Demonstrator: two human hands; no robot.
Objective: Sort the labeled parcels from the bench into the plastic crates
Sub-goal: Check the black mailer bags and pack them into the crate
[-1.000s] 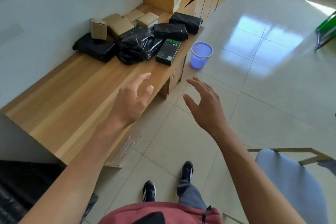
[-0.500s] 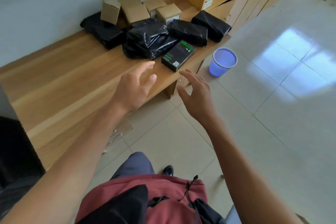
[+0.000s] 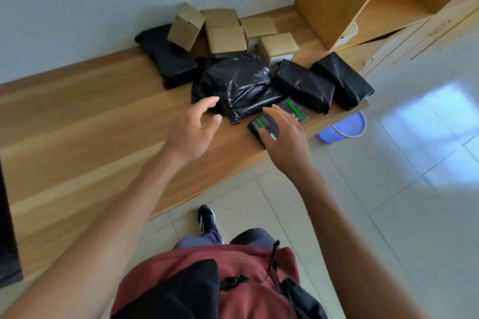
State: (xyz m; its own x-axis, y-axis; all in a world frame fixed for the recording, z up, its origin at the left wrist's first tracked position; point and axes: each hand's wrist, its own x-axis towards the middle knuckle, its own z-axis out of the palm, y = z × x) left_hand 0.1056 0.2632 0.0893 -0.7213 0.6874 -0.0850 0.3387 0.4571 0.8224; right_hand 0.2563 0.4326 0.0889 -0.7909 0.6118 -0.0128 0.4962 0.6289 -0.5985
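A heap of parcels lies on the wooden bench (image 3: pixel 77 122) against the wall. Several black plastic bags are there, the biggest one (image 3: pixel 238 83) in the middle, with several small cardboard boxes (image 3: pixel 226 39) behind them. A flat black box with green print (image 3: pixel 290 109) lies at the bench's front edge. My right hand (image 3: pixel 283 134) reaches over that box with spread fingers, its thumb on the near corner. My left hand (image 3: pixel 193 127) hovers open just short of the big black bag, holding nothing. No crate is in view.
A blue mesh waste bin (image 3: pixel 344 128) stands on the tiled floor below the bench's right end. A wooden shelf unit (image 3: pixel 337 0) rises at the back right. Something dark (image 3: pixel 7 254) sits at the left edge.
I have stepped closer to the bench. Both hands moved forward to the parcels; the right hand now covers the black box with green print, the left is close to the big bag.
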